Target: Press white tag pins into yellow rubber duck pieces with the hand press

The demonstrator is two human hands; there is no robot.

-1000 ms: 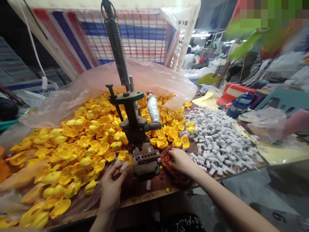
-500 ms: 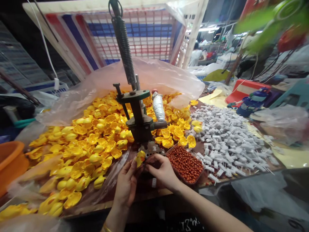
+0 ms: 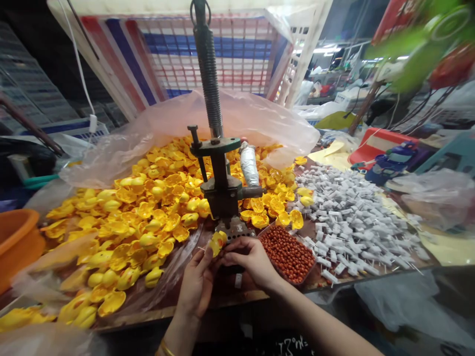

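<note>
My left hand (image 3: 196, 282) is closed on a small yellow plastic duck piece (image 3: 216, 243), tilted, with an orange patch facing right. A thin white pin (image 3: 201, 248) pokes out on its left side. From the right, my right hand (image 3: 254, 259) comes in with thumb and fingers pinched together against the duck piece's right side. Whatever lies between those fingertips is hidden. Just behind both hands stands a dark metal hand press (image 3: 220, 195), its perforated base (image 3: 239, 229) close to my right fingers.
Yellow duck shells (image 3: 148, 212) heap up left and behind the press. To the right are a clear tub of reddish-brown beads (image 3: 287, 252) and a pile of small white blocks with pins (image 3: 352, 217). The press's silver-wrapped handle (image 3: 249, 165) juts up. A green fan (image 3: 426, 44) blurs upper right.
The view has shifted slightly, so the press appears farther right. The duck piece has tilted in my left hand, and the white pin now shows on its left. My right hand stays pinched beside it.
</note>
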